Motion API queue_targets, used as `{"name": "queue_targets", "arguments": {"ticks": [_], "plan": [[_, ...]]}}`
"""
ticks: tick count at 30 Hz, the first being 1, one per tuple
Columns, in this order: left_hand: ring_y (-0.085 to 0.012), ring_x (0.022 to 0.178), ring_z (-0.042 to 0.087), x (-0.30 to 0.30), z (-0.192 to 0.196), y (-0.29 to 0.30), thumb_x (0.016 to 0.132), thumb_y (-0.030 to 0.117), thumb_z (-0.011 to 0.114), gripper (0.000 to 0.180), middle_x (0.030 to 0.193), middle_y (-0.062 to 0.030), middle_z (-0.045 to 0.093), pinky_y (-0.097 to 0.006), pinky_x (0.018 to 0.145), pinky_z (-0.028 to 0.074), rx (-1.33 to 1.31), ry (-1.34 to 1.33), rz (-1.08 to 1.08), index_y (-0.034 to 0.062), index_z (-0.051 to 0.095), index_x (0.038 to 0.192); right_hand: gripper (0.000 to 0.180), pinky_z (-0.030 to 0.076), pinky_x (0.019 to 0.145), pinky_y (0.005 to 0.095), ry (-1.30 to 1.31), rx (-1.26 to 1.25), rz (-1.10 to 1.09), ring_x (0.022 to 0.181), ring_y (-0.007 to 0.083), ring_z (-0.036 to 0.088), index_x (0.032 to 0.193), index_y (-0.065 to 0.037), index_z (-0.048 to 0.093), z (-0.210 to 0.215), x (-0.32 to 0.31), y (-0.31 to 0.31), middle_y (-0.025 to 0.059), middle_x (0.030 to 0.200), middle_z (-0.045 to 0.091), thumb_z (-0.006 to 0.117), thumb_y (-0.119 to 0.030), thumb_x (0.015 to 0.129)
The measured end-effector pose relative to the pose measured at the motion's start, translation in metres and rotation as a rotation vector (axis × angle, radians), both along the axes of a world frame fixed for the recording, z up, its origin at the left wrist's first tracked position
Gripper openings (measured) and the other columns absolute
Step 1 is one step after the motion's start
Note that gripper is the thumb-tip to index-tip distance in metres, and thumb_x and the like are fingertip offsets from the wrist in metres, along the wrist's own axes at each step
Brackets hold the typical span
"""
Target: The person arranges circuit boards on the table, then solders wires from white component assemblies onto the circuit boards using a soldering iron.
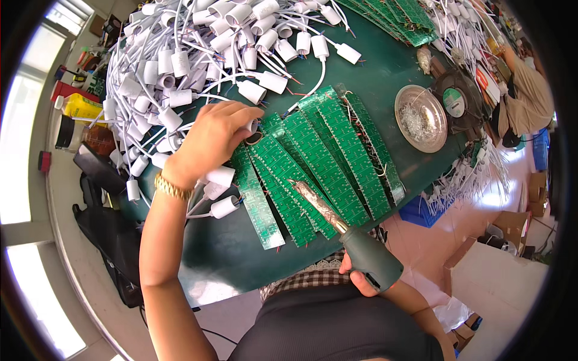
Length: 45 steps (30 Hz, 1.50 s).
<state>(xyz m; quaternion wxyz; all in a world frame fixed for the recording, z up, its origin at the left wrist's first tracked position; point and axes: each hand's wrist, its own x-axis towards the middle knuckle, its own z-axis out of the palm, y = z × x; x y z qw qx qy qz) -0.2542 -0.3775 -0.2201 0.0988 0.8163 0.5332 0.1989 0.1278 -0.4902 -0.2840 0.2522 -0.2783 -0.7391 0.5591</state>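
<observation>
- The right hand (360,281) is wrapped around the dark green handle of a soldering iron (370,257); the handle hides most of the palm, so only a few fingers show.
- The iron's crusted shaft reaches forward and left of that hand, over the circuit boards (331,165), blocking part of the middle strips — whether its tip touches them is hard to tell.
- The left hand (214,135), gold band (173,187) at its wrist, grasps a white socket (251,127) at the far left corner of the boards (just the open end peeks out; the thumb is out of sight).
- Below the left palm, more white sockets (224,207) lie beside the nearest board edge, their cables partly covered by the forearm.
- Beyond the left hand rises a tangled heap of sockets (180,63), cut off at the top — individual cables are hard to follow.
- Well to the right of the left hand, past the boards, sits a metal dish (435,141) with silvery bits.
- Farther off, another person's beige clothing (530,99) shows, blurred near the rim.
</observation>
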Motion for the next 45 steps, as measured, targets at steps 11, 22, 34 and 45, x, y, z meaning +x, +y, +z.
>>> {"name": "queue_targets", "arguments": {"ticks": [11,22,34,45], "plan": [[-0.0314,0.082,0.064,-0.017,0.08,-0.09,0.094,0.011,0.054,0.02,0.107,-0.0202,0.054,-0.039,0.067,0.057,1.089,-0.03,0.186,-0.0024,0.057,0.108,0.024,0.051,0.065,0.0309,-0.04,0.005,0.053,0.074,0.0193,0.061,0.094,0.0,0.053,-0.005,0.004,0.006,0.0103,0.085,0.056,0.061,-0.022,0.087],[-0.0207,0.085,0.056,0.05,0.019,-0.156,0.061,0.007,0.068,0.034,0.096,-0.0044,0.053,-0.033,0.064,0.041,0.357,0.271,-0.099,0.0123,0.066,0.095,0.017,0.051,0.067,0.0355,-0.084,0.095,-0.025,0.073,0.024,0.064,0.088,-0.01,0.064,-0.002,-0.026,-0.002,0.0016,0.08,0.065,0.063,-0.009,0.072],[-0.0187,0.078,0.053,0.061,0.015,-0.173,0.065,0.014,0.071,0.018,0.085,-0.001,0.052,-0.033,0.062,0.037,0.48,0.239,-0.026,0.0135,0.064,0.082,0.01,0.052,0.068,0.0346,-0.076,0.021,0.005,0.074,0.0262,0.065,0.083,-0.009,0.064,-0.007,-0.027,-0.001,0.0047,0.079,0.066,0.061,-0.013,0.075],[-0.0287,0.088,0.055,0.047,-0.042,-0.142,0.056,-0.005,0.072,0.031,0.093,-0.0064,0.055,-0.041,0.079,0.041,0.389,-0.134,0.331,0.0093,0.063,0.082,0.04,0.053,0.077,0.0333,-0.185,0.052,0.04,0.086,0.0247,0.067,0.106,-0.007,0.065,-0.013,-0.025,-0.012,0.0062,0.093,0.068,0.077,-0.01,0.068]]}}
